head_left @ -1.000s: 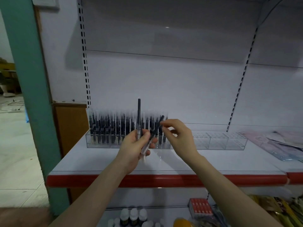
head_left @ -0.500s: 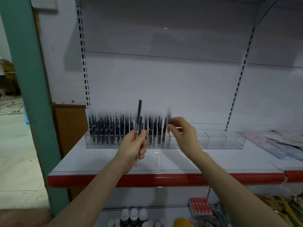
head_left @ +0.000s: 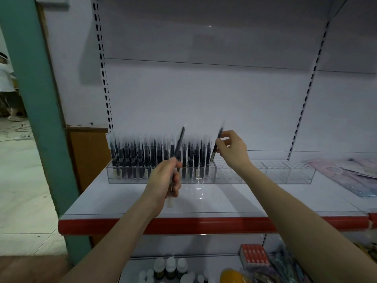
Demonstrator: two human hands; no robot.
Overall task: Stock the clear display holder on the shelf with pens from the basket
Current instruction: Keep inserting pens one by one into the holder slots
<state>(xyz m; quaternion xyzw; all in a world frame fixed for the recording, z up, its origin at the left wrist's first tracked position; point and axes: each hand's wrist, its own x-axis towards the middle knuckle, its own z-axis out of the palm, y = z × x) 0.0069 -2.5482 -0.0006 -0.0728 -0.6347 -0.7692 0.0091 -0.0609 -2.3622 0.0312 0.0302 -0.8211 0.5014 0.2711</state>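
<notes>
A long clear display holder point(head_left: 265, 173) stands on the white shelf point(head_left: 214, 201). Its left half is filled with several upright black pens point(head_left: 142, 158); its right half holds none. My left hand point(head_left: 165, 180) grips a black pen point(head_left: 179, 144) that points up and slightly right, in front of the filled part. My right hand point(head_left: 232, 149) pinches another black pen point(head_left: 216, 146) nearly upright, its lower tip just above the holder beside the last filled row. The basket is out of view.
The shelf has a red front edge point(head_left: 204, 224). Flat pinkish packets point(head_left: 346, 172) lie at its right end. Below are white-capped bottles point(head_left: 170, 266), a red box point(head_left: 255, 256) and a yellow object point(head_left: 232, 276). A green pillar point(head_left: 34, 99) stands left; a person point(head_left: 6, 86) is beyond it.
My right hand took one pen from the pair in my left hand and carried it right and up to the holder. My left hand stayed, keeping one pen.
</notes>
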